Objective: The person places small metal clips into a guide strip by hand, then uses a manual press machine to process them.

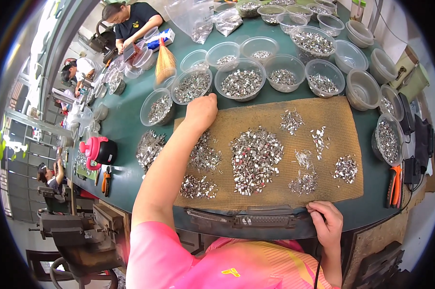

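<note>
My left hand (201, 112) reaches out to the far edge of the brown woven mat (275, 113), its fingers curled closed at the near rim of a clear plastic bowl (181, 99) of small metal pieces. Whatever is in those fingers, if anything, is hidden. At the mat's near right edge, my right hand (327, 221) is closed, thumb and fingertips together by the end of a dark metal bar (263, 220). Its grip is too small to make out. Between the hands lie a large pile of metal pieces (256, 159) and several smaller heaps. My left forearm partly covers the piles at left.
Bowls of metal pieces line the mat's far side, with a bowl (387, 139) at right. Orange-handled pliers (394, 187) lie at right, another pair (106, 181) at left by a pink-and-black jug (99, 150). A straw brush (165, 62) stands behind. Other people work along the left.
</note>
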`<move>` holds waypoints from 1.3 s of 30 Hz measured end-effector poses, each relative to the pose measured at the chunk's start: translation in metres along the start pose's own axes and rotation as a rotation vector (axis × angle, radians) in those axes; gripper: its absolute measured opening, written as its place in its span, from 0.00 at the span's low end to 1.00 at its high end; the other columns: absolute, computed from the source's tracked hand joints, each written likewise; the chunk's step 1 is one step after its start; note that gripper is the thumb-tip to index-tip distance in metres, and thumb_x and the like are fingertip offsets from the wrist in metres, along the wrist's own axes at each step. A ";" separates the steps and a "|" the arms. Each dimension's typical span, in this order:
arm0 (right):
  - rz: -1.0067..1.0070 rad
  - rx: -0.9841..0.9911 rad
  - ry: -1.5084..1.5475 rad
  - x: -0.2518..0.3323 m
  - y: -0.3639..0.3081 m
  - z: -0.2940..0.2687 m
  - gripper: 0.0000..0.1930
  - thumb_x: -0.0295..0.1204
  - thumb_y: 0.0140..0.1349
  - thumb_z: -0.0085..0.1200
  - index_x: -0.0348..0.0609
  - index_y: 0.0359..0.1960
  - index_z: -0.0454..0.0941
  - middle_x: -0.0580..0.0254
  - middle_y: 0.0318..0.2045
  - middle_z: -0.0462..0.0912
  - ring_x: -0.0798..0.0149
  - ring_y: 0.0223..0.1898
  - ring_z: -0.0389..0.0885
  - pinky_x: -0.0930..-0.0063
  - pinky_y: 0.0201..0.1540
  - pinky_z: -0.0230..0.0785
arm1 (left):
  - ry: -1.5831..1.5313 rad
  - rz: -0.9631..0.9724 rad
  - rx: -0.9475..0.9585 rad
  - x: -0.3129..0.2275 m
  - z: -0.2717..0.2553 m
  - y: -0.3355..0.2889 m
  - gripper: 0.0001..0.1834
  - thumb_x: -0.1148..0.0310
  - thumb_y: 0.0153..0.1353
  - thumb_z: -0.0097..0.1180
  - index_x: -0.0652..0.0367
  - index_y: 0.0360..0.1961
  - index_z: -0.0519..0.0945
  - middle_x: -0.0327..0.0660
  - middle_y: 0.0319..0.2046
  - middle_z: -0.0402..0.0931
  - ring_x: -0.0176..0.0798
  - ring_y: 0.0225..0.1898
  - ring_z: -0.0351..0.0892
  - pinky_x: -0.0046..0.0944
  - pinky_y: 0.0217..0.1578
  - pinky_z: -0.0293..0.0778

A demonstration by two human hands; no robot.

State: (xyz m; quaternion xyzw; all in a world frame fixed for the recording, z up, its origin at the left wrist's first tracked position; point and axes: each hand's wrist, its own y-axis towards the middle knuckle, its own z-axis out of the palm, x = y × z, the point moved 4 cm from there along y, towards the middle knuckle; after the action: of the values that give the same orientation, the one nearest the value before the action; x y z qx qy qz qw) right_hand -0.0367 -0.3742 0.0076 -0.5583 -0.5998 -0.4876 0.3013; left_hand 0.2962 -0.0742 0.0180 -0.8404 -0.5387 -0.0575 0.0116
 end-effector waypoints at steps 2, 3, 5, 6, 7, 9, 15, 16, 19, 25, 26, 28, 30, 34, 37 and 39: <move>0.001 -0.003 0.004 0.000 0.000 0.000 0.11 0.16 0.59 0.62 0.35 0.44 0.84 0.51 0.39 0.88 0.55 0.38 0.87 0.67 0.42 0.78 | 0.020 -0.014 0.040 0.002 0.003 0.005 0.08 0.73 0.63 0.48 0.65 0.37 0.78 0.57 0.33 0.85 0.60 0.39 0.87 0.57 0.41 0.81; 0.001 -0.005 0.001 0.001 0.000 0.000 0.11 0.16 0.59 0.62 0.35 0.44 0.84 0.51 0.39 0.88 0.54 0.38 0.87 0.67 0.43 0.78 | 0.022 -0.013 0.039 0.001 0.003 0.005 0.08 0.73 0.63 0.48 0.65 0.37 0.78 0.57 0.33 0.85 0.60 0.39 0.87 0.57 0.41 0.81; 0.000 -0.011 -0.001 0.001 0.000 0.000 0.11 0.16 0.59 0.62 0.35 0.44 0.84 0.51 0.39 0.88 0.54 0.38 0.87 0.66 0.43 0.78 | 0.028 -0.009 0.064 -0.001 0.000 0.006 0.08 0.74 0.62 0.49 0.65 0.36 0.78 0.57 0.33 0.85 0.61 0.39 0.86 0.57 0.41 0.81; 0.002 -0.009 0.006 0.001 0.000 0.000 0.11 0.16 0.59 0.62 0.34 0.44 0.84 0.51 0.39 0.88 0.54 0.38 0.87 0.66 0.43 0.78 | 0.030 -0.007 0.062 0.002 0.004 0.005 0.08 0.74 0.62 0.49 0.65 0.36 0.78 0.57 0.33 0.85 0.61 0.39 0.86 0.57 0.41 0.81; 0.004 -0.007 0.013 0.001 -0.001 0.000 0.11 0.16 0.58 0.62 0.34 0.43 0.84 0.51 0.39 0.88 0.54 0.38 0.87 0.66 0.43 0.78 | 0.013 0.001 0.021 0.009 0.011 0.005 0.08 0.71 0.62 0.50 0.65 0.37 0.77 0.57 0.31 0.84 0.61 0.37 0.85 0.58 0.40 0.80; 0.001 -0.005 0.015 0.000 0.000 0.000 0.11 0.16 0.58 0.63 0.34 0.43 0.85 0.51 0.39 0.88 0.54 0.38 0.87 0.66 0.43 0.78 | -0.001 0.013 -0.017 0.011 0.012 0.003 0.08 0.69 0.63 0.52 0.64 0.37 0.76 0.56 0.29 0.83 0.61 0.36 0.84 0.58 0.39 0.79; 0.008 0.005 0.020 0.000 0.000 -0.001 0.11 0.17 0.57 0.63 0.35 0.43 0.85 0.51 0.38 0.88 0.53 0.38 0.87 0.66 0.42 0.78 | -0.133 0.042 -0.198 0.010 0.009 -0.018 0.11 0.65 0.66 0.57 0.62 0.42 0.76 0.54 0.31 0.84 0.60 0.37 0.85 0.56 0.40 0.79; 0.008 0.009 0.012 0.000 0.001 -0.001 0.11 0.16 0.57 0.63 0.35 0.43 0.85 0.51 0.38 0.88 0.53 0.38 0.87 0.66 0.42 0.78 | -0.080 0.010 -0.201 0.011 0.007 -0.023 0.10 0.65 0.66 0.58 0.61 0.39 0.76 0.53 0.31 0.84 0.58 0.36 0.85 0.55 0.38 0.79; 0.012 0.013 0.017 -0.001 0.000 0.000 0.12 0.16 0.57 0.63 0.36 0.43 0.85 0.51 0.38 0.88 0.53 0.38 0.87 0.66 0.42 0.78 | -0.016 -0.031 -0.151 0.012 0.002 -0.022 0.11 0.64 0.66 0.59 0.61 0.37 0.75 0.52 0.31 0.84 0.57 0.36 0.86 0.54 0.37 0.80; -0.003 0.012 0.018 -0.002 0.000 0.000 0.12 0.16 0.57 0.64 0.36 0.43 0.85 0.51 0.38 0.88 0.53 0.38 0.87 0.66 0.42 0.78 | -0.048 -0.061 -0.045 0.011 -0.003 -0.015 0.09 0.65 0.66 0.58 0.61 0.39 0.77 0.51 0.34 0.85 0.58 0.39 0.86 0.56 0.40 0.79; -0.003 0.013 0.020 -0.002 0.000 0.000 0.12 0.16 0.57 0.64 0.36 0.43 0.85 0.51 0.38 0.88 0.53 0.38 0.87 0.66 0.42 0.78 | -0.045 -0.054 -0.033 0.011 -0.002 -0.014 0.09 0.65 0.66 0.57 0.61 0.39 0.78 0.52 0.34 0.85 0.58 0.39 0.86 0.57 0.41 0.79; -0.006 0.008 0.014 0.000 0.001 -0.001 0.12 0.16 0.56 0.64 0.36 0.44 0.85 0.51 0.38 0.88 0.53 0.38 0.87 0.66 0.42 0.78 | -0.041 -0.047 -0.019 0.013 -0.001 -0.013 0.09 0.66 0.66 0.56 0.60 0.39 0.78 0.52 0.34 0.85 0.58 0.40 0.86 0.57 0.41 0.79; -0.006 0.009 0.018 0.000 0.001 -0.001 0.12 0.16 0.56 0.64 0.36 0.43 0.85 0.51 0.38 0.88 0.53 0.38 0.87 0.66 0.42 0.78 | -0.064 -0.036 -0.029 0.014 0.000 -0.011 0.08 0.66 0.66 0.55 0.60 0.40 0.78 0.51 0.34 0.85 0.58 0.40 0.85 0.57 0.41 0.79; 0.000 0.013 0.022 -0.001 0.000 -0.001 0.12 0.16 0.56 0.64 0.36 0.43 0.85 0.50 0.38 0.88 0.52 0.38 0.87 0.65 0.42 0.78 | -0.095 -0.039 -0.037 0.014 0.000 -0.014 0.08 0.66 0.65 0.56 0.59 0.40 0.78 0.51 0.33 0.85 0.58 0.39 0.85 0.56 0.41 0.79; 0.006 0.019 0.023 -0.001 -0.001 -0.002 0.12 0.16 0.56 0.64 0.36 0.43 0.85 0.50 0.38 0.88 0.52 0.38 0.87 0.65 0.42 0.78 | -0.118 -0.010 -0.075 0.016 -0.001 -0.016 0.08 0.66 0.65 0.57 0.59 0.39 0.77 0.51 0.33 0.85 0.57 0.39 0.85 0.56 0.41 0.79; 0.009 0.018 0.025 -0.001 -0.001 -0.002 0.12 0.16 0.56 0.64 0.35 0.43 0.85 0.50 0.38 0.88 0.52 0.38 0.87 0.65 0.42 0.78 | -0.136 0.029 -0.079 0.015 -0.002 -0.017 0.08 0.67 0.65 0.58 0.59 0.40 0.77 0.51 0.34 0.84 0.57 0.38 0.85 0.55 0.40 0.79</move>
State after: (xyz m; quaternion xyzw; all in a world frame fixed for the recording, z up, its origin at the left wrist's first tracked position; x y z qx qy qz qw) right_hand -0.0377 -0.3761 0.0074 -0.5521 -0.5981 -0.4875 0.3159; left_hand 0.2867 -0.0538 0.0208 -0.8500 -0.5232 -0.0213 -0.0574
